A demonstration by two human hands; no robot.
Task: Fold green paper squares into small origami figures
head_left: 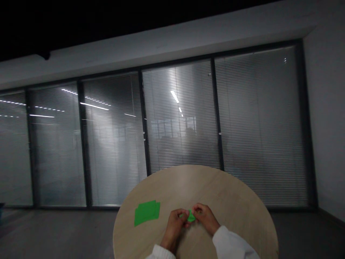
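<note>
A small folded piece of green paper (191, 216) is pinched between my two hands, just above the table. My left hand (175, 223) grips its left side with thumb and fingers closed. On the other side my right hand (205, 216) holds the right part of it, fingertips pressed together. Most of the paper is covered by my fingers, so its full folded shape cannot be made out. To the left of my hands, several flat green paper sheets (147, 211) lie overlapping on the table.
The round wooden table (231, 194) has a curved edge on the far side and both flanks. Behind it stands a dark-framed glass partition (183, 144) with blinds. A pale wall (327, 118) rises at the right, and grey floor (67, 233) shows at the left.
</note>
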